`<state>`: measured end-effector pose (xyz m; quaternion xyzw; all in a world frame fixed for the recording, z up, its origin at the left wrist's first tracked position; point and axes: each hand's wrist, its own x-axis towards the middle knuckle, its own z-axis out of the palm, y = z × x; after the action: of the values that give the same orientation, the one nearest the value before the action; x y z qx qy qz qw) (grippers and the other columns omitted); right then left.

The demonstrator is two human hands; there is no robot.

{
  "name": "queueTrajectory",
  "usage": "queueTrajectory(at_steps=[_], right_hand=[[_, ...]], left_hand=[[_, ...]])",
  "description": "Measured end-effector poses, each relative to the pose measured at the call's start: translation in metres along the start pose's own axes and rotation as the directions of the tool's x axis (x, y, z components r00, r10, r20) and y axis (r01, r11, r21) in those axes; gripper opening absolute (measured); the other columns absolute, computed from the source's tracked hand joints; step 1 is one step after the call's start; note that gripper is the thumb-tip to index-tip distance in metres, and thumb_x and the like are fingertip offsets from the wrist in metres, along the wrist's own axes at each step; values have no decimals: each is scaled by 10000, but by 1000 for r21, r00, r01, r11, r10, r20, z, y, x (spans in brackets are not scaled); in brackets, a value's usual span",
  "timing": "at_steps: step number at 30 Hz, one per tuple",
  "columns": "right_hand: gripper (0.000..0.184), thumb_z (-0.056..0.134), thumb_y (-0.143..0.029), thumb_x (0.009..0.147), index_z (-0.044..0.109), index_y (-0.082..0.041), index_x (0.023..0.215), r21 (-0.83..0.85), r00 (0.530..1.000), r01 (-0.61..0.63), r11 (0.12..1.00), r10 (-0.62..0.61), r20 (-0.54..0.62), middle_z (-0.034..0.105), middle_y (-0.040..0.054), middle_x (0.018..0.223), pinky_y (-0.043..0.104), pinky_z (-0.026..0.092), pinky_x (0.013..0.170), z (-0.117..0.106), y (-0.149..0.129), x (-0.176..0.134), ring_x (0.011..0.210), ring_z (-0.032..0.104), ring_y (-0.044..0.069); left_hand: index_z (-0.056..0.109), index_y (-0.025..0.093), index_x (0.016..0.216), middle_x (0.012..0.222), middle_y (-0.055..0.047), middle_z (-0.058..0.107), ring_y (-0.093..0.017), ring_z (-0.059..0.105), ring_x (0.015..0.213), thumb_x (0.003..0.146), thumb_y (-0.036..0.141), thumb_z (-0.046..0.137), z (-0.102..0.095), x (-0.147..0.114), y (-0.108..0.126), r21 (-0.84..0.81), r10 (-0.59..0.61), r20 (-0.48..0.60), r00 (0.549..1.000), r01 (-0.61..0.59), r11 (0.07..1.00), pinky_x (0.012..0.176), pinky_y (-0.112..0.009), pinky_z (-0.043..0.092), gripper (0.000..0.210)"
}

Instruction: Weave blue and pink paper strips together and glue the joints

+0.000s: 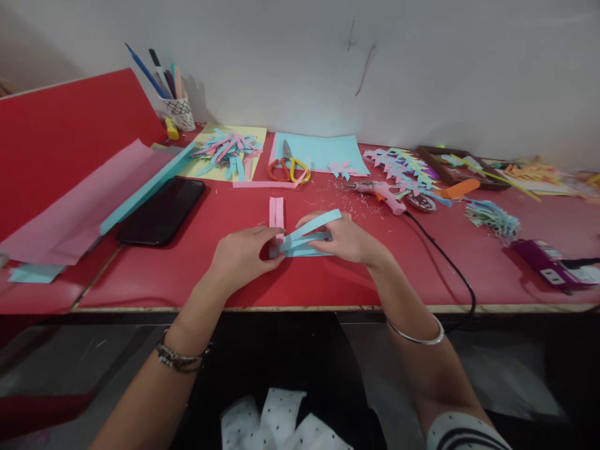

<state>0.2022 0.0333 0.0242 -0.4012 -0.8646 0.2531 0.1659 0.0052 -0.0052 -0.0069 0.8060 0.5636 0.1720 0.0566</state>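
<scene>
Blue paper strips (307, 245) lie crosswise to pink paper strips (276, 212) on the red table, meeting near my left fingertips. My left hand (244, 253) pinches the crossing between thumb and index finger. On the other side, my right hand (344, 239) curls around the blue strips, with one strip lifted at a slant above the others. Its fingertips are partly hidden behind that raised strip. Behind my hands lies a loose pink strip (262, 184), beside scissors (288, 167) with red and yellow handles.
A black phone (162, 211) and pink paper sheets (89, 194) lie left. Cut strips (229, 150) are heaped at the back, near a pen cup (179, 112). Rightward are a pink glue gun (382, 192) with its cord, folded paper chains (403, 167) and a purple power socket (553, 264).
</scene>
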Motion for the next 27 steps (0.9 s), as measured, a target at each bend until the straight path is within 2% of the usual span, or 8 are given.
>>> queueTrajectory(at_steps=[4,11,14,16,22,27], right_hand=[[200,475,-167,732,597,-170,891,108,999,29,994,-25,-41,633,17,810,280,374,726,1,0,2,664,531,113],[141,511,-217,734,566,-180,858,289,994,30,957,2,-109,606,6,812,289,415,739,6,-5,4,725,556,124],[157,498,-198,743,536,-189,895,419,993,56,906,-7,-117,590,8,858,282,444,741,7,-7,4,744,568,115],[174,489,-188,755,518,-194,926,483,993,61,873,-5,-116,581,0,809,281,459,733,7,-8,4,733,573,112],[207,481,-138,755,481,-193,955,524,984,60,850,38,-174,562,-22,739,263,473,687,6,-12,4,695,569,96],[196,472,-127,757,475,-182,946,529,988,40,848,44,-145,572,-27,684,242,467,651,4,-13,4,722,582,102]], left_hand=[[574,257,1052,929,8,679,-193,621,831,739,408,510,0,0,0,20,-7,9,1000,7,1000,583,-243,409,353],[560,245,1086,894,-5,672,-205,619,814,754,406,511,-2,1,1,49,-5,37,999,3,999,578,-255,405,373],[563,257,1083,890,-1,676,-209,621,811,739,427,522,0,1,0,53,-15,27,1000,13,999,572,-258,407,386],[562,262,1084,897,3,676,-211,620,821,741,429,518,1,1,-1,47,-12,22,1000,11,999,578,-261,411,384],[560,261,1088,897,2,680,-202,620,810,744,412,515,0,1,0,34,-5,16,1000,5,999,588,-258,414,378],[549,267,1098,876,18,682,-180,620,809,748,410,502,0,1,0,28,2,5,1000,-2,1000,594,-238,415,381]])
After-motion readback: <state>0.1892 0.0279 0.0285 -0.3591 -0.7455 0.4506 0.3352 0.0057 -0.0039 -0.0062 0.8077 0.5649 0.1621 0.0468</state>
